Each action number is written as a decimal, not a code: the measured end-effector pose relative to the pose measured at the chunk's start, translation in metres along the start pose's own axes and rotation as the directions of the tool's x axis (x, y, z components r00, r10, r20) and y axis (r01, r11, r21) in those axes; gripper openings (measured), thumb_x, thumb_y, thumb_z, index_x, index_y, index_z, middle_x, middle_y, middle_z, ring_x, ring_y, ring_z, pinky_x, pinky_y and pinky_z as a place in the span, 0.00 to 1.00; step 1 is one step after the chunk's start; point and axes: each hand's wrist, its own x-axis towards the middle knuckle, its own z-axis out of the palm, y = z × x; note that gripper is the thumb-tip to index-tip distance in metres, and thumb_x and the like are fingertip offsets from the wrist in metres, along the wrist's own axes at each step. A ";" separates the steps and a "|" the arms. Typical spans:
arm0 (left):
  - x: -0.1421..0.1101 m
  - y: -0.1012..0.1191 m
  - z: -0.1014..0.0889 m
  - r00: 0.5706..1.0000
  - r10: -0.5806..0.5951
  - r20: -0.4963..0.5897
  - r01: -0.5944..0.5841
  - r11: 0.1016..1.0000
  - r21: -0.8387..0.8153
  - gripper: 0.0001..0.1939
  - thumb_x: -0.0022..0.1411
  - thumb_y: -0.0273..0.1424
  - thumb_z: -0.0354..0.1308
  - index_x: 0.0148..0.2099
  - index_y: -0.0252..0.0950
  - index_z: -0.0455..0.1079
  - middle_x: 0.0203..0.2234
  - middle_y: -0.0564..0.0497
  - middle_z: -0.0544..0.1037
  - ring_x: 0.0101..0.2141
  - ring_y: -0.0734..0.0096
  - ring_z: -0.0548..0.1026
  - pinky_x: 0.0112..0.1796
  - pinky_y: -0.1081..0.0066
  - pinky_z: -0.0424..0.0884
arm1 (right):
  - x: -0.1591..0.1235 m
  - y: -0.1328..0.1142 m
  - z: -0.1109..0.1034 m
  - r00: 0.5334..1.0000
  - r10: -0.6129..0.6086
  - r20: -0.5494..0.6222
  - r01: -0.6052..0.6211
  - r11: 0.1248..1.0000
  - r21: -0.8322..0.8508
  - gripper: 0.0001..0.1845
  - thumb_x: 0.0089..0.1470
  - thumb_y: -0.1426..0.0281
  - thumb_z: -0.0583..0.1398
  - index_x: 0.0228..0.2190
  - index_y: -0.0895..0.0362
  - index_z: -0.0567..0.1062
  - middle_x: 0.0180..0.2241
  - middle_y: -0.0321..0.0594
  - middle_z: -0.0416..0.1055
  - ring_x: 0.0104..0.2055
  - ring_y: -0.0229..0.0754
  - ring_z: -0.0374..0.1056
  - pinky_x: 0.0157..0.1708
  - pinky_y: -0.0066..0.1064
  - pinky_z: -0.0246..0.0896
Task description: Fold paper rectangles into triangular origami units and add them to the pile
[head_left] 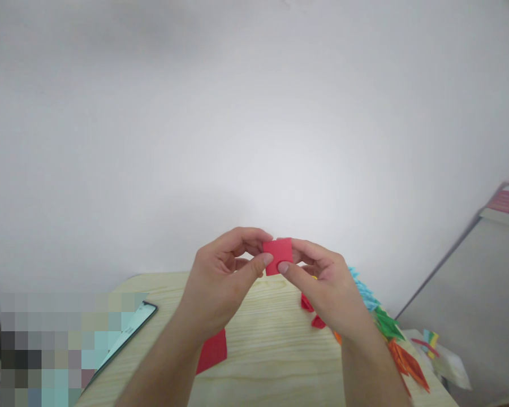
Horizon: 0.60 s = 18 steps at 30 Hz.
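Note:
A small folded square of red paper [279, 252] is held up above the table between both hands. My left hand [229, 271] pinches its left side, with the thumb on the near face and the fingers behind. On the right side, my right hand [318, 277] grips it the same way, its thumb pressing the lower edge. Fingertips behind the paper are partly hidden. Beneath my left wrist lies another piece of red paper [214, 351], partly covered by the forearm. Small red folded pieces [307, 302] rest on the table beside my right hand.
On the wooden table [263, 367], folded paper in light blue [363, 288], green [387, 323] and orange [407, 364] lines the right edge. A phone [129, 333] lies at the left, partly covered by pixelation. A white wall [254, 113] stands behind. A white bag [452, 367] sits past the right edge.

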 end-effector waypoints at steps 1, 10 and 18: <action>0.000 0.000 0.000 1.000 0.000 0.003 0.000 1.000 0.001 0.09 0.64 0.31 0.68 0.47 0.41 0.79 0.36 0.51 0.82 0.37 0.69 0.78 0.33 0.73 0.76 | 0.000 -0.002 0.001 1.000 -0.015 0.013 0.016 0.999 -0.044 0.17 0.62 0.65 0.66 0.52 0.47 0.81 0.44 0.38 0.82 0.41 0.44 0.75 0.38 0.35 0.70; 0.000 -0.002 0.003 0.999 0.013 -0.044 -0.011 0.998 0.055 0.09 0.64 0.31 0.68 0.47 0.41 0.78 0.37 0.52 0.81 0.38 0.69 0.78 0.32 0.74 0.76 | 0.001 0.001 0.005 0.972 -0.224 -0.070 0.202 0.951 -0.235 0.13 0.62 0.69 0.65 0.47 0.46 0.83 0.46 0.39 0.78 0.42 0.44 0.73 0.39 0.35 0.71; -0.004 -0.003 0.007 0.996 0.083 -0.029 -0.077 0.982 0.172 0.07 0.64 0.27 0.65 0.44 0.43 0.77 0.37 0.56 0.80 0.40 0.72 0.78 0.40 0.72 0.78 | 0.004 0.010 0.003 0.945 -0.284 -0.163 0.235 0.934 -0.269 0.09 0.60 0.72 0.66 0.40 0.47 0.86 0.32 0.35 0.69 0.35 0.40 0.68 0.34 0.33 0.66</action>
